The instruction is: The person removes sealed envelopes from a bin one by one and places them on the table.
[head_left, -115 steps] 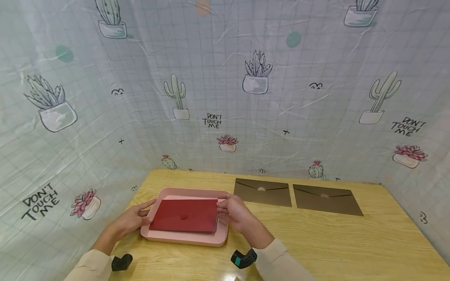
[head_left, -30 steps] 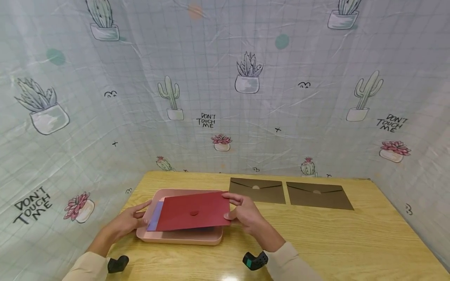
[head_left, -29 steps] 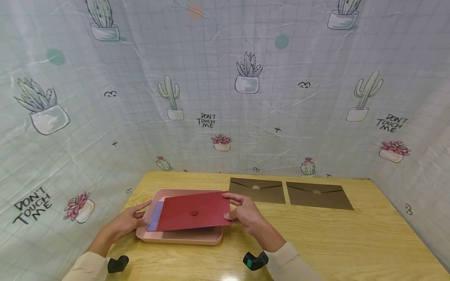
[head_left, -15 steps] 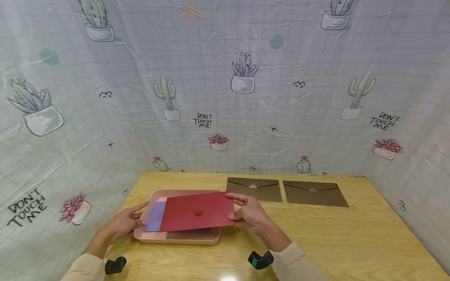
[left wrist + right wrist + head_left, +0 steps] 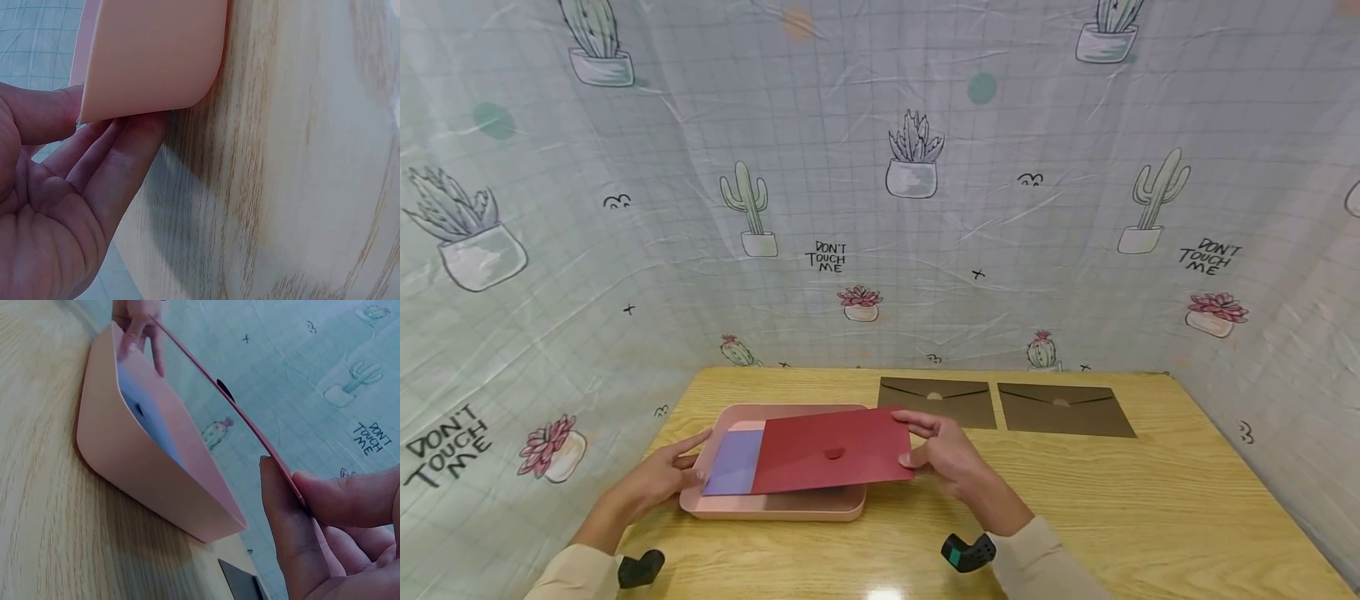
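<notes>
A red envelope [image 5: 820, 454] with a round flap seal is tilted over a pink tray [image 5: 775, 506], its right end raised past the tray's right rim. My right hand [image 5: 946, 450] pinches that right end between thumb and fingers; the right wrist view shows the red envelope [image 5: 225, 400] edge-on, apart from the tray. Inside the tray lies a purple envelope [image 5: 730, 462], partly covered by the red one. At the tray's left end my left hand [image 5: 664, 473] grips the wall, thumb over the rim and fingers outside, as the left wrist view shows with the tray wall [image 5: 156, 56].
Two brown envelopes lie side by side at the back of the wooden table [image 5: 1075, 517]: one brown envelope [image 5: 936, 408] just right of the tray, another brown envelope [image 5: 1063, 412] farther right. A cactus-print curtain [image 5: 880, 183] surrounds the table's back and sides.
The red envelope has been lifted by its right end and drawn rightward with my right hand, uncovering more of the purple envelope. My left hand stays on the tray's left end.
</notes>
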The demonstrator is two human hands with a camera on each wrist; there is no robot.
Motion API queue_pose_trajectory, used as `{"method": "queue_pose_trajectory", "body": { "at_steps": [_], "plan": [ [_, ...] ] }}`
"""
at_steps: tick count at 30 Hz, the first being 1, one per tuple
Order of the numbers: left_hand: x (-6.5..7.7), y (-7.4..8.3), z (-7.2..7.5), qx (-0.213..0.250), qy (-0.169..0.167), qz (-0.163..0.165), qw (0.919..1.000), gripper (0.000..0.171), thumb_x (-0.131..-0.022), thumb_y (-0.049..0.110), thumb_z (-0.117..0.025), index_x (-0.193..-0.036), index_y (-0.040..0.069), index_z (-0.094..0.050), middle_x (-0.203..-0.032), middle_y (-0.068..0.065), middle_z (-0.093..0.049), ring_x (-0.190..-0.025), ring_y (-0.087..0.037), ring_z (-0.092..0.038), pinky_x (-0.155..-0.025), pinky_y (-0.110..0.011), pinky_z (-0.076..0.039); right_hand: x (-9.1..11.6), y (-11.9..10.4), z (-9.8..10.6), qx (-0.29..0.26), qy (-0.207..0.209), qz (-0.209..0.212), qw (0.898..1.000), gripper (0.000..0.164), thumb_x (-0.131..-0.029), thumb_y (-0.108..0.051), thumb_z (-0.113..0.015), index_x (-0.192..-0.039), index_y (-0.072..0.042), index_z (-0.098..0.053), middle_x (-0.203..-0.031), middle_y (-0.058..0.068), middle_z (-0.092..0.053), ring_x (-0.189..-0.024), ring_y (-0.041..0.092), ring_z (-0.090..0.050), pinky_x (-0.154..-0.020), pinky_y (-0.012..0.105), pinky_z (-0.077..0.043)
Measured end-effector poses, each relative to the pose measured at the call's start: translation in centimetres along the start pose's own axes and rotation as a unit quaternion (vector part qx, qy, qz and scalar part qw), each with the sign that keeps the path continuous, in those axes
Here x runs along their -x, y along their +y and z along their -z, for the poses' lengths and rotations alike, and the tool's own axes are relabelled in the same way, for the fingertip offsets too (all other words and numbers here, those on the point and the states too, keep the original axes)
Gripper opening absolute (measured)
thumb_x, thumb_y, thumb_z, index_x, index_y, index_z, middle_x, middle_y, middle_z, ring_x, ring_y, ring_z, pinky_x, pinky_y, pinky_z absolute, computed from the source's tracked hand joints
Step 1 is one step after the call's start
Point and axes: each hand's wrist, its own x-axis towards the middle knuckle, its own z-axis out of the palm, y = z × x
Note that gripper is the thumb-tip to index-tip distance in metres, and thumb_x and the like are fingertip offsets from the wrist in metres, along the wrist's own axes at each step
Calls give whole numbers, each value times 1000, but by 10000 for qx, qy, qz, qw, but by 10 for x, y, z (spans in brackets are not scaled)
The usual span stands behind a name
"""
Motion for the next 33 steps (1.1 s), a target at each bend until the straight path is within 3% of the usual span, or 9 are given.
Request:
{"method": "queue_pose_trajectory", "body": {
  "at_steps": [11, 21, 33],
  "plan": [
    [2, 1, 1, 128, -128, -113, 9998, 85, -97, -6, -60, -167, 3, -12, -158, -45, -27, -141, -58, -46, -103, -54, -56, 7, -4, 15, 56, -5, -45, 10000, 70, -87, 19, -61, -153, -2, -51, -161, 30, -42, -89, 21, -76, -73, 29, -64],
    [2, 3, 2, 198, -199, -73, 9996, 85, -98, -6, -59, -167, 4, -10, -159, -45, -25, -142, -59, -45, -103, -53, -56, 13, -5, 32, 56, -19, -10, 10000, 72, -87, 19, -62, -154, -2, -50, -161, 29, -42, -97, 22, -76, -73, 28, -64],
    [1, 5, 0, 128, -133, 19, 9998, 85, -98, -6, -59, -167, 5, -11, -159, -44, -25, -141, -58, -46, -102, -53, -57, 18, -1, 63, 95, -83, -80, 9999, 76, -87, 19, -61, -158, -3, -43, -167, 31, -29, -96, 18, -76, -70, 24, -61]
  ]
}}
